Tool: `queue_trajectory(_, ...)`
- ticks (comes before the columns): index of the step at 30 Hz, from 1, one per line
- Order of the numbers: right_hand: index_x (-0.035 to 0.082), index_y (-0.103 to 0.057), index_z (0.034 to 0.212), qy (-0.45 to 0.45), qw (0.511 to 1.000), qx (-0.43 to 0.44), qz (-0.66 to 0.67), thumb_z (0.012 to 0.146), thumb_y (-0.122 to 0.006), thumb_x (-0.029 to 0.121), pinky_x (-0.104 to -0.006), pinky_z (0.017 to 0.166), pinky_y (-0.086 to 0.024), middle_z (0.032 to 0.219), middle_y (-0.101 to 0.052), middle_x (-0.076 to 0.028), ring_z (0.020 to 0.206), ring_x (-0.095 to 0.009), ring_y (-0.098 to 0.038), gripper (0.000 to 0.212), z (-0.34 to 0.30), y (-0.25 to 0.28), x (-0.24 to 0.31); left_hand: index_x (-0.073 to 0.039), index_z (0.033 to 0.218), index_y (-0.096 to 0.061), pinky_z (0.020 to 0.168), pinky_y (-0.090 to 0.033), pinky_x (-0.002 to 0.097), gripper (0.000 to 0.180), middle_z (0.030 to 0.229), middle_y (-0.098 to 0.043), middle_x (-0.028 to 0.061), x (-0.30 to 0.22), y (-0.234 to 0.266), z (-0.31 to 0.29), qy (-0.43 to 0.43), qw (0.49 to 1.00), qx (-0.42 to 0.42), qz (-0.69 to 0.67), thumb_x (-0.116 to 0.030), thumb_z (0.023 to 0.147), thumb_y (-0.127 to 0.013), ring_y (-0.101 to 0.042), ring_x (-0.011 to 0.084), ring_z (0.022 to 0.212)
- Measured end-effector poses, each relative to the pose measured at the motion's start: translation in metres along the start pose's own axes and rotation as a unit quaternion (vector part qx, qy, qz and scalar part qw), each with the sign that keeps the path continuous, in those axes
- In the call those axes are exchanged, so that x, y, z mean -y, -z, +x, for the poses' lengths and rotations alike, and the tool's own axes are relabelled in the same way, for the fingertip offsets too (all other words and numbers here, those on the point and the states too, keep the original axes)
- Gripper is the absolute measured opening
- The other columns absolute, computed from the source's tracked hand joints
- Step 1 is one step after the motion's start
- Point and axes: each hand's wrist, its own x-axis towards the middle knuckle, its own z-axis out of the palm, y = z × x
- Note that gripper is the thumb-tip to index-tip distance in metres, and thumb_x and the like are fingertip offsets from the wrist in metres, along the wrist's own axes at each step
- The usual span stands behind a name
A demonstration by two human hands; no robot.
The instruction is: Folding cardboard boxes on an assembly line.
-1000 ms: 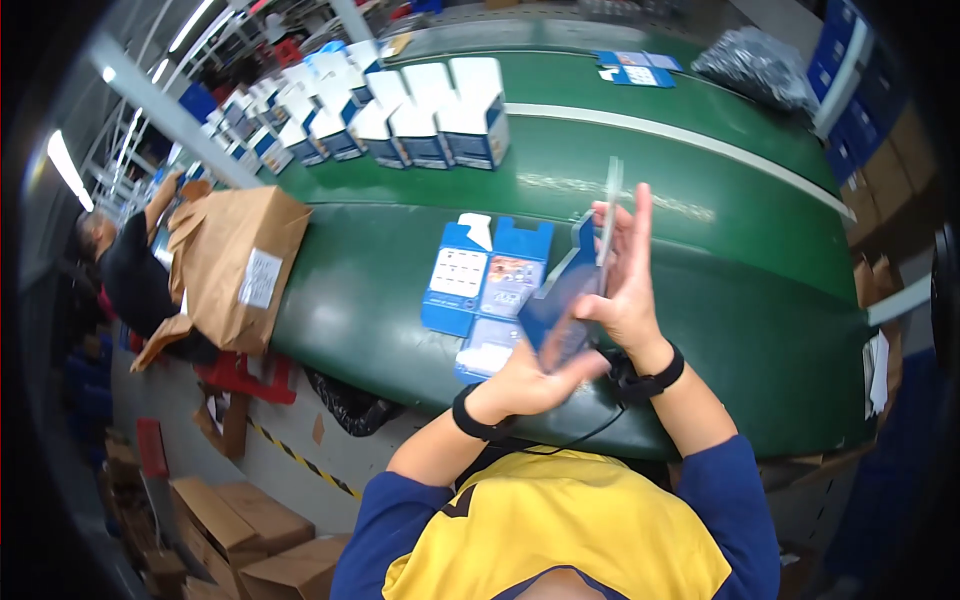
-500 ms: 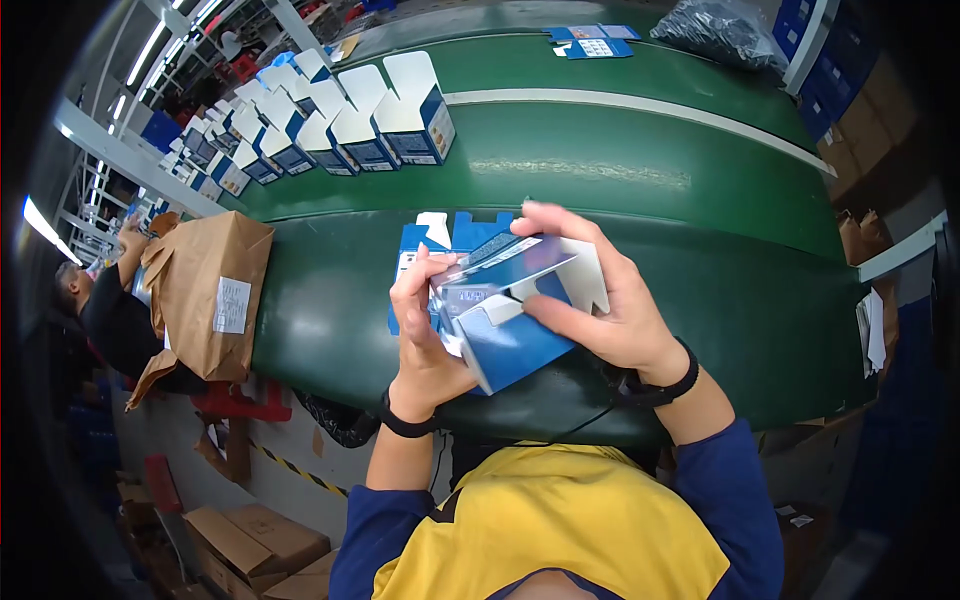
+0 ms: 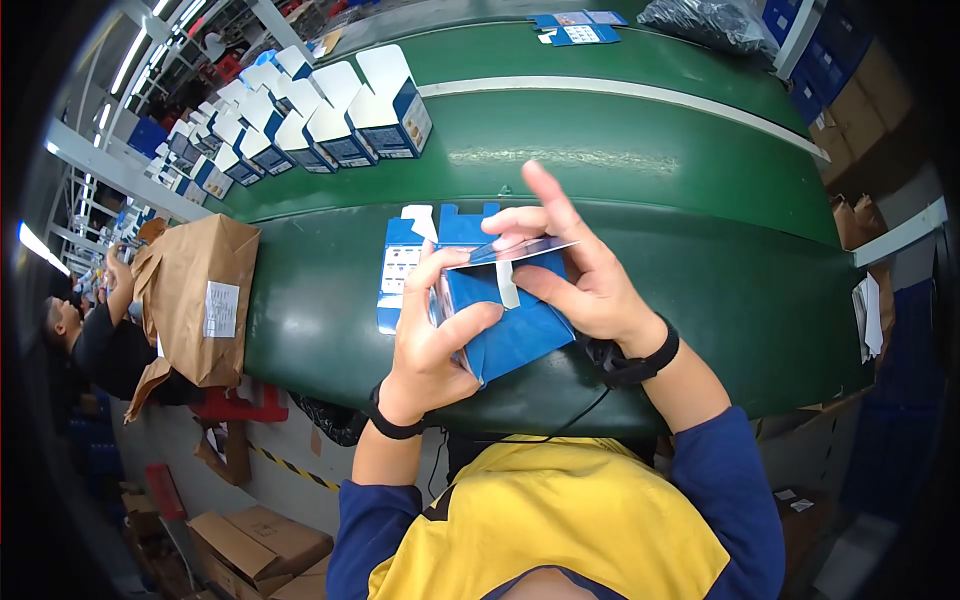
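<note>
A blue folding carton [image 3: 525, 340] is held above the near edge of the green belt, tilted. My left hand [image 3: 425, 345] grips its left side, with the thumb lying on the blue front panel and the fingers behind. On the other side, my right hand [image 3: 600, 290] holds the carton's upper edge and flap, its thumb near a small white tab [image 3: 508, 284] and its index finger raised. Beneath and behind the carton lies a flat, unfolded blue-and-white carton blank [image 3: 402, 268], partly hidden by my left hand.
Open blue-and-white cartons [image 3: 393, 130] stand in rows at the far left. A large brown paper package [image 3: 205, 270] sits at the left, with a person [image 3: 115, 345] beside it. Flat cartons [image 3: 580, 32] and a dark plastic bag [image 3: 705, 22] lie at the back.
The carton has turned in my hands, and its top flap has swung toward the opening. My left thumb has come onto the front panel; my right index finger has lifted.
</note>
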Motion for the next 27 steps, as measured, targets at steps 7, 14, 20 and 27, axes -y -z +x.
queue_trajectory(7, 0.005, -0.048, 0.132, 0.223, 0.927, 0.087, -0.288, 0.082, -0.069, 0.025, -0.0366, 0.099, -0.038, 0.129, -0.051, -0.016, 0.115, -0.026, -0.051, 0.058, 0.006, 0.007, 0.010, -0.015, 0.104, -0.057, 0.101, -0.033, 0.0534, 0.054, 0.123, -0.045, 0.0198, -0.014, 0.006, 0.013, 0.076, 0.996, 0.048, -0.006, -0.007, 0.056, -0.081, -0.049, 0.0365, 0.113)
queue_trajectory(14, 0.006, -0.054, 0.126, 0.087, 0.967, 0.019, -0.240, 0.071, -0.077, 0.016, -0.0327, 0.092, -0.045, 0.119, -0.059, -0.014, 0.105, -0.026, -0.059, 0.060, -0.001, 0.002, 0.009, -0.020, 0.125, -0.040, 0.103, -0.027, 0.0596, 0.080, 0.122, -0.047, 0.0189, -0.003, 0.006, 0.013, -0.064, 0.997, 0.032, -0.032, -0.005, 0.057, -0.079, -0.050, 0.0372, 0.112)
queue_trajectory(20, 0.006, -0.054, 0.126, 0.075, 0.939, 0.013, -0.335, 0.070, -0.077, 0.015, -0.0310, 0.089, -0.047, 0.112, -0.063, -0.011, 0.101, -0.023, -0.062, 0.061, -0.005, -0.003, 0.012, -0.019, 0.126, -0.041, 0.103, -0.025, 0.0610, 0.081, 0.121, -0.047, 0.0184, -0.013, 0.009, 0.017, -0.030, 0.996, 0.075, -0.026, -0.007, 0.057, -0.081, -0.050, 0.0369, 0.111)
queue_trajectory(27, 0.005, -0.045, 0.133, 0.008, 0.973, -0.004, -0.229, 0.084, -0.065, 0.028, -0.0313, 0.089, -0.047, 0.112, -0.063, -0.011, 0.103, -0.021, -0.061, 0.058, -0.012, 0.004, 0.020, -0.011, 0.128, -0.038, 0.105, -0.026, 0.0564, 0.082, 0.127, -0.042, 0.0217, -0.013, 0.003, 0.028, -0.002, 0.990, 0.094, -0.101, -0.012, 0.060, -0.083, -0.046, 0.0400, 0.117)
